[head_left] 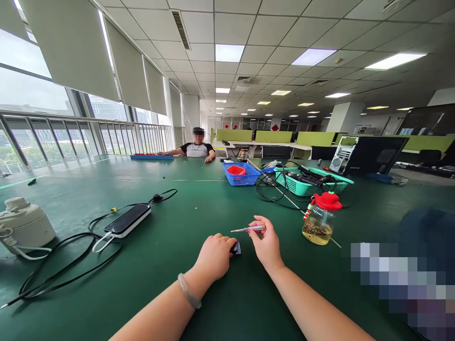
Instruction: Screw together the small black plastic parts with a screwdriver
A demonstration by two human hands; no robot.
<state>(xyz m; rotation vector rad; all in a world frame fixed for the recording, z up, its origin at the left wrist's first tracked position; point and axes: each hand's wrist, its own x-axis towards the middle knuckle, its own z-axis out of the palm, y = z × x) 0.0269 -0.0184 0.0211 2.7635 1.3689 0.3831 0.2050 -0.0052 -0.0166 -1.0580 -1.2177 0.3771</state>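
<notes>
My left hand [215, 255] is closed over a small black object [236, 248] with a silvery edge. Most of that object is hidden under the fingers, and its kind is unclear. It rests on or just above the green tabletop. In my right hand [266, 244] a small screwdriver [256, 228] with a translucent handle is pinched between thumb and fingers. Its thin metal shaft points left, above and slightly beyond the black object, without touching it.
A jar [318, 227] with a red lid stands to the right. Beyond are a blue basket [241, 179] and a teal basket [302, 188] with cables. A power bank [128, 220] and a white jug [24, 222] lie leftward. A person [197, 148] sits opposite.
</notes>
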